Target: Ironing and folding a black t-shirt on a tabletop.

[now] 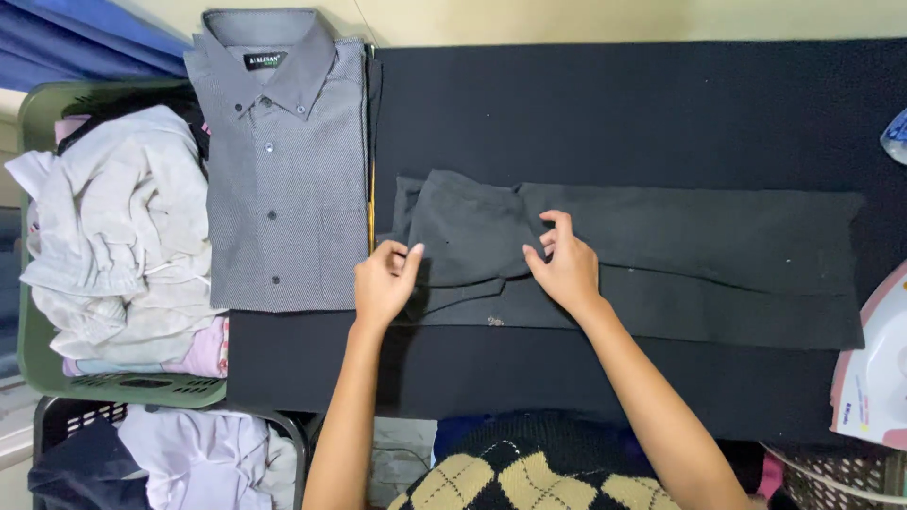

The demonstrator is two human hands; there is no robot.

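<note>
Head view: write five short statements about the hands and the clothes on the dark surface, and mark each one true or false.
1. Both hands rest on the dark trousers. True: the left hand and the right hand both touch them.
2. The folded grey shirt lies to the right of the trousers. False: it lies to their left.
3. The green basket holds a pile of light clothes. True.
4. The iron sits on top of the trousers. False: it stands apart at the right edge of the picture.
5. The grey shirt is spread open and unbuttoned. False: it is folded and buttoned.
</note>
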